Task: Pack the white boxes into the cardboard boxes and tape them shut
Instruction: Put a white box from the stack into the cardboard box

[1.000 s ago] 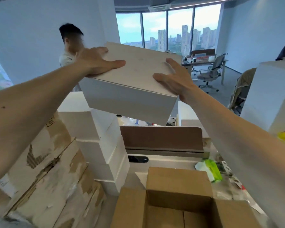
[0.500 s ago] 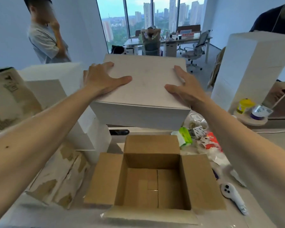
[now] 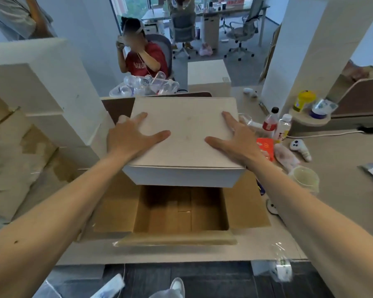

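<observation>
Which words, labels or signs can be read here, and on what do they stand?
"M", yellow arch sign: on the red packet.
Lettering on the red shirt: too blurred to read.
Labels on the red-labelled bottle and the clear bottle: too small to read.
No text visible on the white box or the cardboard box.

One lifted white box, one open cardboard box — two bottles, two hands

The hands have lowered the white box close over the open cardboard box.
</observation>
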